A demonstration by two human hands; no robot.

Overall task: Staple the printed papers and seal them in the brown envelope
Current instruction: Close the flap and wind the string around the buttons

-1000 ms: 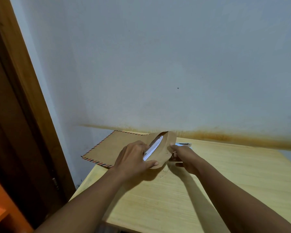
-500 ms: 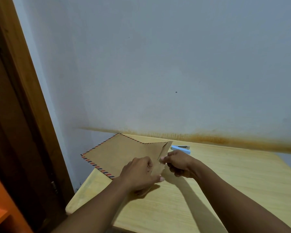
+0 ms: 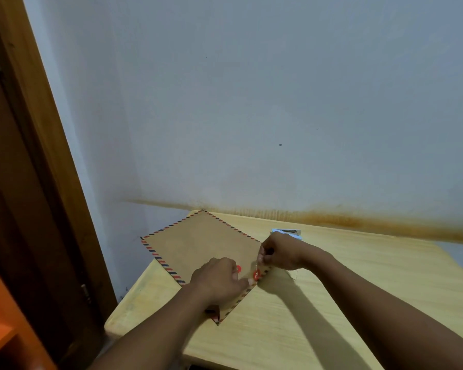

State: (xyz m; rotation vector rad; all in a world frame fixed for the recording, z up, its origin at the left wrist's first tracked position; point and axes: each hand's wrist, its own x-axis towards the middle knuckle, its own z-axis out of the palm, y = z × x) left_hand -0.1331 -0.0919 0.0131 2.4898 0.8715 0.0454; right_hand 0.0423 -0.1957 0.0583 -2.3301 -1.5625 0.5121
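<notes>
The brown envelope (image 3: 198, 244) with a red-and-blue striped border lies flat on the wooden table (image 3: 358, 289), one corner over the table's left edge. Its flap is folded down, showing two red closure discs (image 3: 256, 275). My left hand (image 3: 219, 279) rests on the envelope beside the discs, its fingertips pressing the flap. My right hand (image 3: 278, 251) pinches a thin string at the flap's edge. The printed papers are out of sight. A light blue stapler (image 3: 289, 232) lies just behind my right hand.
A pale wall with a rust-coloured stain line runs behind the table. A dark wooden door frame (image 3: 38, 182) stands at the left, and an orange shelf (image 3: 0, 329) sits in the lower left corner. The table's bare wood stretches to the right.
The white papers showing in the open envelope mouth have gone out of sight. The flap has been folded down, the envelope now lies flat, and my right hand has taken the string.
</notes>
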